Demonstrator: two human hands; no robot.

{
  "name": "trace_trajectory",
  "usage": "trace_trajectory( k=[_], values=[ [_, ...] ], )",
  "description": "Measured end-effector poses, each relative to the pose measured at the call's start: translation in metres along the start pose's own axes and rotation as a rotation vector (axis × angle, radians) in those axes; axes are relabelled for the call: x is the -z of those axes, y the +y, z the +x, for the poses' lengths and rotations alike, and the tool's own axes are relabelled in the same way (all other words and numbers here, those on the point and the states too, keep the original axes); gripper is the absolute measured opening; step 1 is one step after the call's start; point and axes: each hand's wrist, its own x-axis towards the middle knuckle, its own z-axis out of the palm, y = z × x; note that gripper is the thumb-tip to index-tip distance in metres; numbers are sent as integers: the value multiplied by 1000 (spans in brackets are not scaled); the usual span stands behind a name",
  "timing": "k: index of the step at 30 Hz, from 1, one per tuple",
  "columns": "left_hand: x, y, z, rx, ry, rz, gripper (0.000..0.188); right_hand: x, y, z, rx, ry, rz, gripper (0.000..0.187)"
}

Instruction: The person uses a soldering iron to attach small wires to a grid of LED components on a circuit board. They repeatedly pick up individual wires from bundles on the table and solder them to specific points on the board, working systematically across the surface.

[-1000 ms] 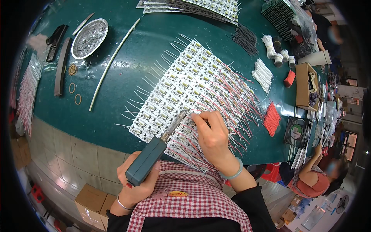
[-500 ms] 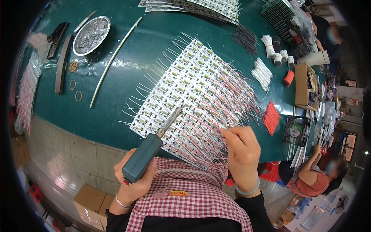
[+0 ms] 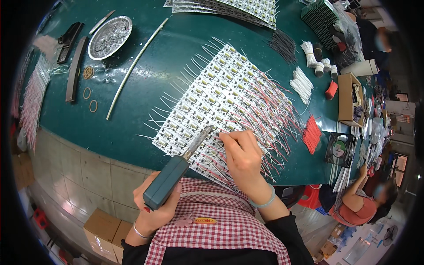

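Observation:
My left hand [image 3: 154, 216] is wrapped round the green handle of a soldering iron [image 3: 167, 182]. Its metal tip points up and right, over the middle of a white circuit board panel [image 3: 205, 90]. This panel lies slanted on the green table, carrying rows of small yellowish parts. White wires stick out along its left edge, and red and white wires [image 3: 282, 117] fan over its right side. Close to the iron's tip, my right hand [image 3: 245, 161] pinches what looks like a thin wire, mostly hidden by the fingers, just above the board.
A silver bowl [image 3: 90, 52] of metallic scraps, a long pale stick [image 3: 137, 65], a dark bar [image 3: 76, 73] and rubber bands [image 3: 87, 92] lie left. Red wires [image 3: 312, 136], white wires [image 3: 302, 85] and a cardboard box [image 3: 345, 98] are right. Stacked panels [image 3: 225, 9] lie beyond. A person [image 3: 360, 201] sits right.
My right hand has moved left and up from the wires at the panel's right side to beside the iron's tip. The iron has shifted only slightly.

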Motion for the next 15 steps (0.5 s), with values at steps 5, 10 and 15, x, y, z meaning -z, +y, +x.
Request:
trace_trajectory(
  k=[5,10,15],
  values=[
    [-1,0,5,-127,-11,66,21,-3,0,-1,5,4,-8,29],
    [-3,1,3,-65,-3,35,20,0,-3,0,-16,-33,-27,31],
    [-3,2,3,-45,3,8,21,3,1,0,-57,-26,7,36]
  ],
)
